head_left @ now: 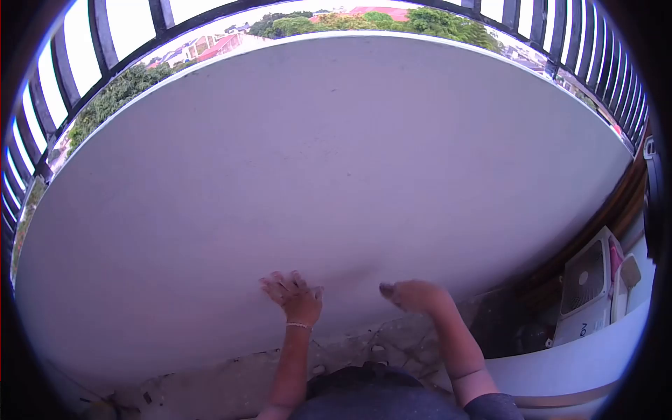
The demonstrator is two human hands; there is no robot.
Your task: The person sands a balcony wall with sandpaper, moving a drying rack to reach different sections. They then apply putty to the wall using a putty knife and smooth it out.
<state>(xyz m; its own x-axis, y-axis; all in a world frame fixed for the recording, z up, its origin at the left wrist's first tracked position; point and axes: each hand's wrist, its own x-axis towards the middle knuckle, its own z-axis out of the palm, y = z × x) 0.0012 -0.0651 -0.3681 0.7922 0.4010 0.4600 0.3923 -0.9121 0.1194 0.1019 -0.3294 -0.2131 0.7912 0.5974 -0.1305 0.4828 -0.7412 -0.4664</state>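
My left hand (294, 297) has its fingers spread against the lower part of a pale grey wall (336, 154), and nothing is in it. A thin light bracelet (299, 326) circles that wrist. To its right, my right hand (413, 295) is near the same wall, with a small dark object (386, 289) at its fingertips. What that dark object is cannot be made out, and the fingers around it are blurred.
Black metal railings (101, 35) run above the wall, with trees and roofs beyond. An outdoor air-conditioner unit (584, 283) stands at the right beside a white curved surface (581, 364). Tiled floor (413, 343) shows below, and small debris (112, 406) lies at lower left.
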